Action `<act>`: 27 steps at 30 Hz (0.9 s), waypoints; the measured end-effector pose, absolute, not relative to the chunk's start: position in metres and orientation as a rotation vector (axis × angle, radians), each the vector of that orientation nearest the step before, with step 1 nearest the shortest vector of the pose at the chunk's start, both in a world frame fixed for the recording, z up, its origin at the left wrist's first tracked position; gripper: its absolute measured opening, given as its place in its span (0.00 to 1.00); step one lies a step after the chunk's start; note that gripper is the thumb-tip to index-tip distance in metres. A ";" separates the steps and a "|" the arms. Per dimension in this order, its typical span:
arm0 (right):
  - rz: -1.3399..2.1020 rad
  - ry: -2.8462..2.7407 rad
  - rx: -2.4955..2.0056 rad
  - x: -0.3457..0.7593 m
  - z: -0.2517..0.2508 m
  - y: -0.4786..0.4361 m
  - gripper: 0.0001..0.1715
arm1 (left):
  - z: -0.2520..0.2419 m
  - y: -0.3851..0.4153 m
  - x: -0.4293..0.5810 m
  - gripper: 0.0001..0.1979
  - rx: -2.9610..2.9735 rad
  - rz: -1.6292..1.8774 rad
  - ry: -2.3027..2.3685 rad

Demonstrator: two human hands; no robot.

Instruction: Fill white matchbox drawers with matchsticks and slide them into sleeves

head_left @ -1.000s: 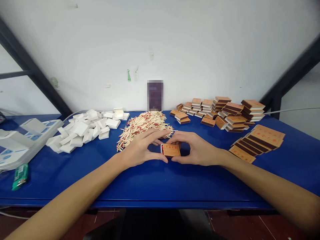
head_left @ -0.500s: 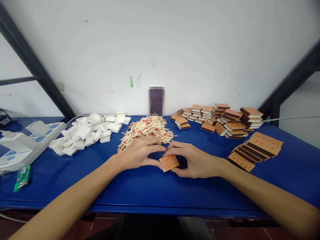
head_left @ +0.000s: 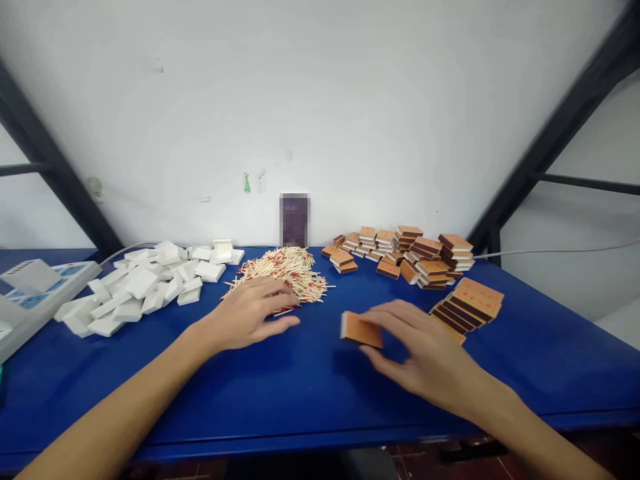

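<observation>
Between the thumb and fingers of my right hand (head_left: 420, 350) is an orange matchbox (head_left: 361, 329), held above the blue table with its white tray end facing left. My left hand (head_left: 255, 313) is open and holds nothing, its thumb stretched to the right. Just behind its fingers lies a heap of loose red-tipped matches (head_left: 295, 277). To the right of my right hand, a leaning row of matchbox sleeves (head_left: 473, 300) rests on the table.
White matchbox trays (head_left: 145, 283) lie piled on the left, beside a power strip (head_left: 55, 293). Stacked matchboxes (head_left: 430, 260) stand at the back right. A blurred dark purple object (head_left: 296, 220) is against the wall. The blue table (head_left: 260, 407) has its edge in front.
My right hand has carried the matchbox to the right, away from my left hand. My left hand has let go of it and its fingers are apart. The view has turned right.
</observation>
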State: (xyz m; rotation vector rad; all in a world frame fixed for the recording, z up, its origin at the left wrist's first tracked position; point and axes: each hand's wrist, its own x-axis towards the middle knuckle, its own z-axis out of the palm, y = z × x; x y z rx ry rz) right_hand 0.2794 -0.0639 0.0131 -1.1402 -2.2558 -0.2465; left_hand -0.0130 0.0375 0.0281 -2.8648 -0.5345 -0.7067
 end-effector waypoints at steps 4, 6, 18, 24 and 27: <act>-0.641 -1.839 -1.350 0.334 -0.014 -0.098 0.14 | 0.033 0.046 -0.018 0.15 -2.753 -0.756 -0.575; -0.769 -1.727 -1.467 0.352 -0.024 -0.105 0.11 | 0.033 0.050 -0.019 0.14 -2.715 -0.742 -0.608; -0.933 -1.784 -1.507 0.354 -0.033 -0.099 0.09 | 0.040 0.056 -0.030 0.16 -2.657 -0.715 -0.802; -0.622 -2.200 -1.430 0.306 -0.004 -0.044 0.15 | 0.067 0.076 -0.073 0.19 -2.379 -0.800 -1.280; -0.559 -2.309 -1.606 0.286 0.011 0.011 0.24 | 0.078 0.083 -0.109 0.22 -2.299 -0.599 -1.616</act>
